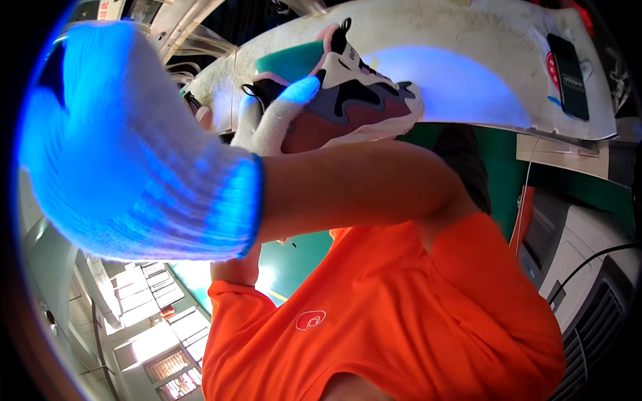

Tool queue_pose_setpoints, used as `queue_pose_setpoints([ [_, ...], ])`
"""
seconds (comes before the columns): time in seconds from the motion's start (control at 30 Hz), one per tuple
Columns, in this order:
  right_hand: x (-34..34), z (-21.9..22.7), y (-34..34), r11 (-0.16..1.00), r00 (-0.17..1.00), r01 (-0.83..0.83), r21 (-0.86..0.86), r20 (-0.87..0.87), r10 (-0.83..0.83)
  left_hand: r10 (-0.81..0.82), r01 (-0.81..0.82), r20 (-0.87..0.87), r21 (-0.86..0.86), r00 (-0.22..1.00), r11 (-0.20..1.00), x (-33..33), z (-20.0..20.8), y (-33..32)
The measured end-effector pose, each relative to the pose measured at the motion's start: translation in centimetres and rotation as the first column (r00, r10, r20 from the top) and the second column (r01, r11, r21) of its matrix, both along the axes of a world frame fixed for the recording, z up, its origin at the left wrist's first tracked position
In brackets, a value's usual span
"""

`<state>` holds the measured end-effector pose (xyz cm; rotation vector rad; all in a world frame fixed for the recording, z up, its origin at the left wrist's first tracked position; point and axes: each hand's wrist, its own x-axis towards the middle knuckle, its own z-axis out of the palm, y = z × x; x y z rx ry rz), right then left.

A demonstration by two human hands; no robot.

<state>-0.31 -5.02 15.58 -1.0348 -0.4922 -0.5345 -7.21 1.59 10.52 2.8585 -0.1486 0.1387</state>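
A sneaker (348, 100) with a white sole, maroon and grey side panels, black patches and pink lining is tilted over the table's near edge, toe to the right. My left hand (267, 127), in a white knitted glove, grips it at the heel, a fingertip on its side. Black pull loops stand up at heel and tongue. Very near the camera, my right hand (127, 140) in a similar glove is raised at the left, its forearm crossing in front of my body. Blue light washes over this glove; its fingers are hard to make out, and what they touch is hidden.
A worn, pale table (461, 40) curves across the top, with a bluish patch of light on it. A black phone-like device (568, 77) lies at its right end beside a red round item. Below right stands a grey-white machine (575, 260) with a vent and black cable.
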Motion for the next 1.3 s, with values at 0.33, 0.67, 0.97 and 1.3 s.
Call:
queue_pose_setpoints([
  [0.33, 5.9, -10.7, -8.6, 0.439, 0.571, -0.372, 0.818, -0.171, 0.803, -0.092, 0.123, 0.145, -0.223, 0.985, 0.967, -0.6, -3.7, 2.9],
  [0.67, 4.8, -12.7, -5.3, 0.512, 0.584, -0.371, 0.775, -0.234, 0.778, -0.094, 0.122, 0.139, -0.215, 0.986, 0.969, -0.7, -4.0, 3.1],
  [0.97, 7.6, -15.9, -6.0, 0.374, 0.473, -0.537, 0.756, -0.097, 0.876, -0.058, 0.106, 0.158, -0.313, 0.986, 0.944, -0.1, -4.4, 3.9],
  [1.3, 7.1, -16.4, -5.5, 0.276, 0.447, -0.435, 0.857, -0.061, 0.893, 0.000, 0.062, 0.189, -0.323, 0.982, 0.944, -1.6, -5.7, 4.0],
])
